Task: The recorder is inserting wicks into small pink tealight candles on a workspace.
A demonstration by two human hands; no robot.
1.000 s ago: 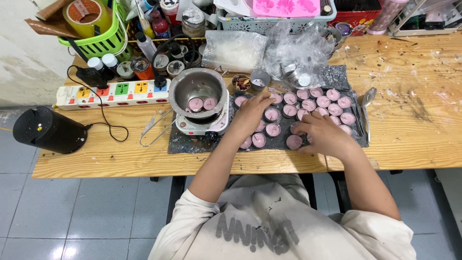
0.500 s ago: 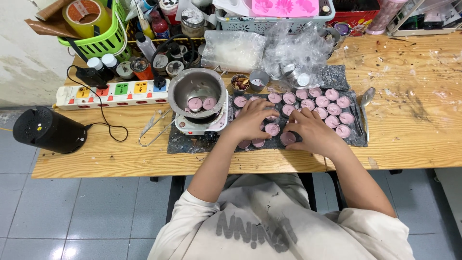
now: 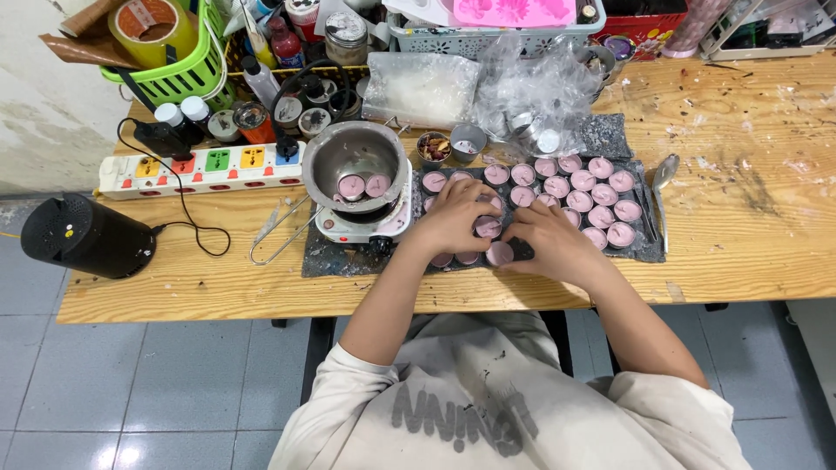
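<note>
Several small round tins of pink wax (image 3: 585,200) lie in rows on a dark mat (image 3: 348,259) on the wooden table. My left hand (image 3: 453,219) rests flat over the tins at the mat's left side, fingers spread and touching them. My right hand (image 3: 549,239) lies close beside it, fingers against a pink tin (image 3: 499,253) near the mat's front edge. Neither hand lifts a tin. A metal pot (image 3: 355,157) with two pink tins inside sits on a small white hotplate (image 3: 361,228) just left of my left hand.
A white power strip (image 3: 200,165) with coloured switches, a black cylinder (image 3: 83,235), a green basket (image 3: 178,65), bottles and jars crowd the left back. Crumpled clear plastic (image 3: 540,87) lies behind the mat. Metal tongs (image 3: 279,233) lie left of the hotplate, a spoon (image 3: 664,178) right of the mat.
My right hand has slid left with a pink tin along the mat's front edge, closing in on my left hand. My left hand pulled back from the far row toward the middle tins.
</note>
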